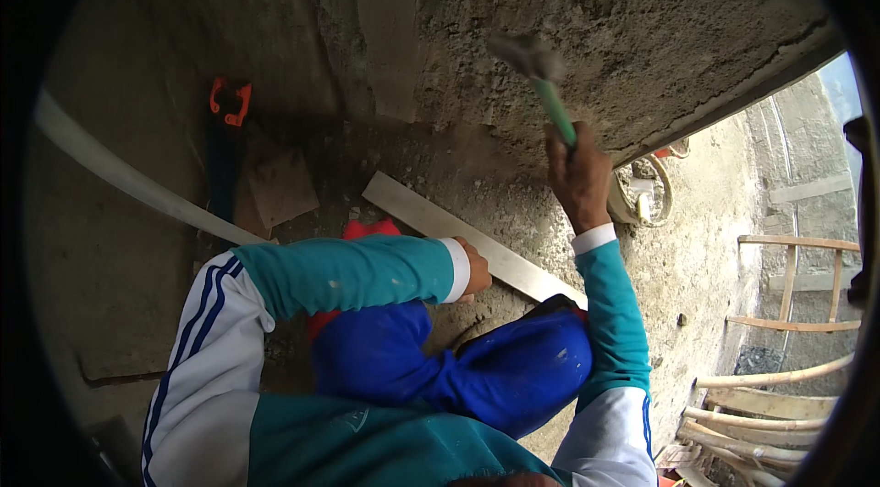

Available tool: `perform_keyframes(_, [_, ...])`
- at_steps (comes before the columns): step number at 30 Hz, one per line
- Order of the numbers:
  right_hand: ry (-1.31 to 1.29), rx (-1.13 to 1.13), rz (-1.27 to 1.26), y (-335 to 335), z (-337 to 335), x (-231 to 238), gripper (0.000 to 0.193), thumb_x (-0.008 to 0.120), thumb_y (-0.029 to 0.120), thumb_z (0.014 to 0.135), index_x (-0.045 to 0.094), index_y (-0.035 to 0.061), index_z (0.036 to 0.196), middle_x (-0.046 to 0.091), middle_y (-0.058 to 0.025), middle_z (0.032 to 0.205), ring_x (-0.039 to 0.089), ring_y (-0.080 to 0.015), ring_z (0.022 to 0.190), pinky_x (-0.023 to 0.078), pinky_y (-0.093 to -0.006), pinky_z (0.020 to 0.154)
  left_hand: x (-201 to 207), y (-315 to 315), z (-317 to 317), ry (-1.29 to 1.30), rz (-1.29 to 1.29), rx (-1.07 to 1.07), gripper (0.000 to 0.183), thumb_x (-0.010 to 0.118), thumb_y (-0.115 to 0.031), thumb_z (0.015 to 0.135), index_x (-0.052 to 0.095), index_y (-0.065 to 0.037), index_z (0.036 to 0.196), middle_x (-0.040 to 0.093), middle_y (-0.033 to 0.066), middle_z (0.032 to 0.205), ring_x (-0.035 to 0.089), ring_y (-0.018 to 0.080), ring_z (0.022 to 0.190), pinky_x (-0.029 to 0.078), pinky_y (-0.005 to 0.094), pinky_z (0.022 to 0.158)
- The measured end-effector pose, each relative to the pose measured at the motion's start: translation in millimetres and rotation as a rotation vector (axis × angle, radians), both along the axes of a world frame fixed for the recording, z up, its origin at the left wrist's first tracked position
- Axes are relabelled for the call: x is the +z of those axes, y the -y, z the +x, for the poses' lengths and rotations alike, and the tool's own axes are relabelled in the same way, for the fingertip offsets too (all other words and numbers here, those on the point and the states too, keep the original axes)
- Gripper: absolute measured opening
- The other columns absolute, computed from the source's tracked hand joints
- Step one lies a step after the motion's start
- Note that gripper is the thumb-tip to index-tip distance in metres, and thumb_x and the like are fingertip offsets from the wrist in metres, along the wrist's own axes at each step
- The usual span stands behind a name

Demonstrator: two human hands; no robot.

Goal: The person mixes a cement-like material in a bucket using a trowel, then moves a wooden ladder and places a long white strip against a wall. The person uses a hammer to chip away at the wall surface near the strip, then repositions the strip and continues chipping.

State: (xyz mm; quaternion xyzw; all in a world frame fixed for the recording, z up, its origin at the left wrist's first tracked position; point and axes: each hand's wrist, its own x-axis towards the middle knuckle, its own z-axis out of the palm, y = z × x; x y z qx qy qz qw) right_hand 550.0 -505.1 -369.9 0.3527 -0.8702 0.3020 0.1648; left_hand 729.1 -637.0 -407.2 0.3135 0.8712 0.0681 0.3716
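While the right hand (581, 177) is wrapped around the end of the hammer (552, 104), the green handle points up and a bit left, with its blurry head in front of the rough wall (660, 47). The left hand (478, 269) is farther away, down and left of the hammer, just by the long board (412, 205). I cannot tell if its bent fingers pinch anything.

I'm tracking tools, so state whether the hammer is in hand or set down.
In hand: the right hand is wrapped around the green-handled hammer.
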Motion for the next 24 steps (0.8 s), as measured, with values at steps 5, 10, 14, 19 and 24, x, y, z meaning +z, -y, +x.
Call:
perform_keyframes(5, [0.074, -0.194, 0.110, -24.6, -2.9, -7.4, 0.030, 0.065, 0.035, 0.101, 0.056, 0.0066, 0.103, 0.067, -0.0235, 0.071, 0.068, -0.0440, 0.062, 0.052, -0.0524, 0.056, 0.7, -0.2, -2.0, -0.001, -0.042, -0.035, 0.036, 0.065, -0.037, 0.095, 0.074, -0.010, 0.117, 0.072, 0.0162, 0.121, 0.067, 0.0380, 0.118, 0.049, 0.0548, 0.102])
perform_keyframes(10, [0.111, -0.176, -0.047, -27.6, 5.2, 2.5, 0.030, 0.067, 0.032, 0.101, 0.057, 0.0036, 0.099, 0.066, -0.0216, 0.070, 0.069, -0.0408, 0.062, 0.051, -0.0485, 0.055, -0.6, -10.7, -4.5, 0.023, -0.018, -0.083, 0.035, 0.065, -0.036, 0.096, 0.074, -0.010, 0.117, 0.073, 0.0164, 0.121, 0.068, 0.0366, 0.117, 0.051, 0.0554, 0.100])
perform_keyframes(14, [-0.059, -0.023, -0.235, -9.3, 6.2, 18.5, 0.026, 0.065, 0.028, 0.101, 0.055, 0.0041, 0.100, 0.065, -0.0204, 0.068, 0.069, -0.0419, 0.062, 0.051, -0.0487, 0.056, -3.4, -13.1, -6.1, 0.011, 0.005, -0.085, 0.035, 0.065, -0.036, 0.096, 0.075, -0.009, 0.116, 0.072, 0.0171, 0.122, 0.067, 0.0377, 0.118, 0.052, 0.0551, 0.099])
perform_keyframes(19, [0.063, -0.066, 0.054, -5.2, 7.6, 20.0, 0.025, 0.066, 0.028, 0.101, 0.055, 0.0054, 0.100, 0.065, -0.0202, 0.066, 0.068, -0.0441, 0.063, 0.052, -0.0484, 0.055, -3.6, -9.3, -2.9, -0.036, -0.103, -0.015, 0.035, 0.064, -0.036, 0.097, 0.074, -0.008, 0.117, 0.072, 0.0175, 0.123, 0.067, 0.0387, 0.118, 0.052, 0.0547, 0.099])
perform_keyframes(24, [-0.032, 0.155, -0.586, -7.5, 6.8, 11.1, 0.030, 0.063, 0.029, 0.104, 0.059, 0.0010, 0.095, 0.061, -0.0155, 0.060, 0.062, -0.0231, 0.052, 0.045, -0.0387, 0.051, 0.9, -12.5, -3.7, 0.024, -0.057, -0.083, 0.036, 0.066, -0.037, 0.097, 0.074, -0.009, 0.118, 0.072, 0.0172, 0.123, 0.068, 0.0388, 0.118, 0.053, 0.0545, 0.098])
